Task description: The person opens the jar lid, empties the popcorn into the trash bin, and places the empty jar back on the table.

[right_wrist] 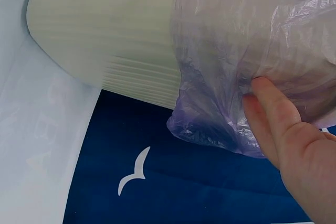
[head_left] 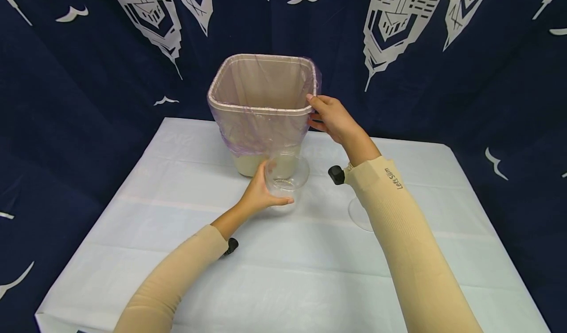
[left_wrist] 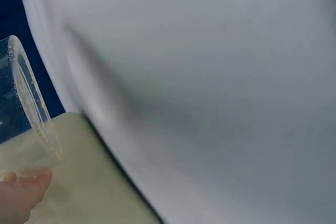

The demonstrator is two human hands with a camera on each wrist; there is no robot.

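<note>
A cream trash bin (head_left: 248, 165) stands at the back of the table, lined with a thin purple-tinted plastic bag (head_left: 261, 129) folded over its rim. My right hand (head_left: 334, 119) holds the bin's right rim, thumb on top and fingers against the bag outside; in the right wrist view the fingertips (right_wrist: 262, 85) touch the bag. In front of the bin, my left hand (head_left: 261, 190) holds a clear round plastic container (head_left: 298, 168), tilted and seemingly just above the table. Small specks dot its rim in the left wrist view, where only part of the hand shows.
A clear round disc, perhaps a lid (head_left: 360, 217), lies on the table beside the right forearm and is partly hidden by it. White cloth covers the table (head_left: 283, 284). Behind hangs a dark blue curtain (head_left: 336, 38) with white prints.
</note>
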